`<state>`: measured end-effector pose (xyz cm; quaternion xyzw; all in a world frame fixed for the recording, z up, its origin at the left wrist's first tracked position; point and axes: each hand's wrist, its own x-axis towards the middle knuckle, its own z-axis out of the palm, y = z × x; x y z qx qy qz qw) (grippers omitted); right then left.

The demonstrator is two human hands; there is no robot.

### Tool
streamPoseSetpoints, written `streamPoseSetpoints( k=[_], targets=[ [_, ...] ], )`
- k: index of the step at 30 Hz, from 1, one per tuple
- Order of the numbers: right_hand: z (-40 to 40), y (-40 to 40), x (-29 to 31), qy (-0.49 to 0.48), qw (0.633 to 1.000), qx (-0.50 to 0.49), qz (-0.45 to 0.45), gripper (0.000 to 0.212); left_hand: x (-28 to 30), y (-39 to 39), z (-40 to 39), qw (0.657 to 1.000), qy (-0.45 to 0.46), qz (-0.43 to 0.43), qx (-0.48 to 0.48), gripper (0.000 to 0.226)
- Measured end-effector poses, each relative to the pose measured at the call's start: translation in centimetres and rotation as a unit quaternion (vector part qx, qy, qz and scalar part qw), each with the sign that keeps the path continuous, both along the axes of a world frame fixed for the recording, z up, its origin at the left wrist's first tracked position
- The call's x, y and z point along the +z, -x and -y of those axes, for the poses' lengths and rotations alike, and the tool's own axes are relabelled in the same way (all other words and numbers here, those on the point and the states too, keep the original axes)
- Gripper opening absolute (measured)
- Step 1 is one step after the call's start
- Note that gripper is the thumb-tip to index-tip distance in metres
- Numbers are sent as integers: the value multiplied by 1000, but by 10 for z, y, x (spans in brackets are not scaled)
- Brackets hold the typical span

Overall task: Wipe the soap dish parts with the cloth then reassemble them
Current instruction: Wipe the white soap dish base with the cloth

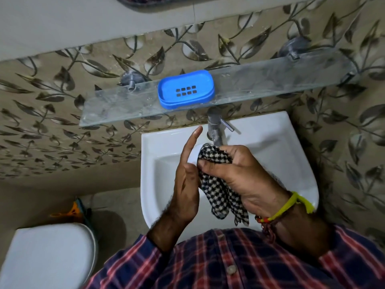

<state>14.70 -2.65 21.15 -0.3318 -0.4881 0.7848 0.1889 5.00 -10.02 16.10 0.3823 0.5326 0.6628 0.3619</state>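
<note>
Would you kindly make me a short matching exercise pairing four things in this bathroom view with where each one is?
Things:
1. soap dish
2. cloth
3. tap
4. yellow thread

Places:
A. around the right wrist
B. on the glass shelf
C. gripped in the right hand, beside the open left hand
D. at the back of the white sink

Pairs: 1-B, 2-C, 3-D, 4-A

Leaf-patterned tiled wall (62, 113) behind a glass shelf (260, 80), white basin (270, 132) and toilet lid (48, 257).
</note>
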Motion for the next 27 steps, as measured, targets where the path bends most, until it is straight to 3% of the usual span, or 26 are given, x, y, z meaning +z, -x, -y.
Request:
streamPoseSetpoints(
  k=[7, 9, 11, 13, 15, 17, 20, 22, 27],
  targets=[
    [-7, -9, 5, -213, 967, 132, 52, 3, 2, 3, -7, 995, 30, 89, 34, 75],
    [-13, -14, 5, -333, 929, 126, 104, 4, 5, 9, -10, 977, 65, 190, 68, 70],
    [-14, -17, 6, -436, 888, 45, 139, 7, 6, 15, -11, 944, 102, 305, 78, 79],
    [-9, -13, 4, -523, 833, -24, 181, 11, 1, 15, -11, 931, 116, 344, 32, 93],
    [-1, -3, -1, -584, 777, -27, 233, 19, 2, 5, -12, 920, 135, 369, -1, 97],
    [7, 4, -4, -605, 752, 5, 262, 22, 5, -3, -13, 918, 167, 360, -17, 99],
    [12, -2, -8, -603, 762, 61, 229, 29, 7, 1, -14, 916, 170, 363, -27, 105],
    [14, -9, -11, -620, 748, 82, 224, 31, 5, 5, -12, 910, 173, 377, -16, 103],
    [10, 1, -9, -639, 728, 29, 246, 30, 1, -4, -7, 903, 167, 394, -28, 93]
  ],
)
